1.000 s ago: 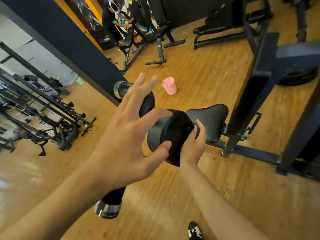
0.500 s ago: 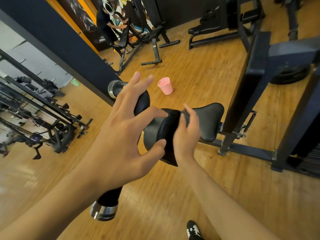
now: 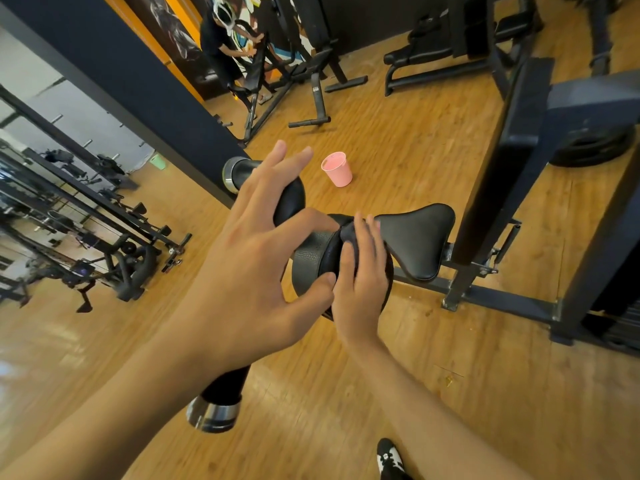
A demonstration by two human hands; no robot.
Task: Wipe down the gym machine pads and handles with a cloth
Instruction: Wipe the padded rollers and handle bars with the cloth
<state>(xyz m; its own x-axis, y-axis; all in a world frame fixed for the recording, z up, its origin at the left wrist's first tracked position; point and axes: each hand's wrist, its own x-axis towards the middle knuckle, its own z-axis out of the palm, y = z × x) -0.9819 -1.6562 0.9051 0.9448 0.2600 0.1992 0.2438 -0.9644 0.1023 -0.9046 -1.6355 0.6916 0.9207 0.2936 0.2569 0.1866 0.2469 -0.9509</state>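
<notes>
A black round roller pad [image 3: 308,258] sits on a black bar with chrome end caps [image 3: 213,415]. My left hand [image 3: 249,271] spreads over the pad, with its index finger and thumb holding the pad's rim between them. My right hand [image 3: 363,271] lies flat on the pad's end face, pressing a dark cloth [image 3: 347,233] against it. Only a bunched corner of the cloth shows at my fingertips. Just beyond the pad is the machine's black seat [image 3: 415,237].
A pink cup [image 3: 336,169] stands on the wooden floor past the pad. The machine's dark steel frame [image 3: 502,161] rises at the right. Benches and racks stand at the back, where another person [image 3: 221,46] is at a machine. My shoe [image 3: 389,457] is below.
My right hand slid with the cloth from the far side of the pad's end up and across its face. My left hand kept its hold on the pad.
</notes>
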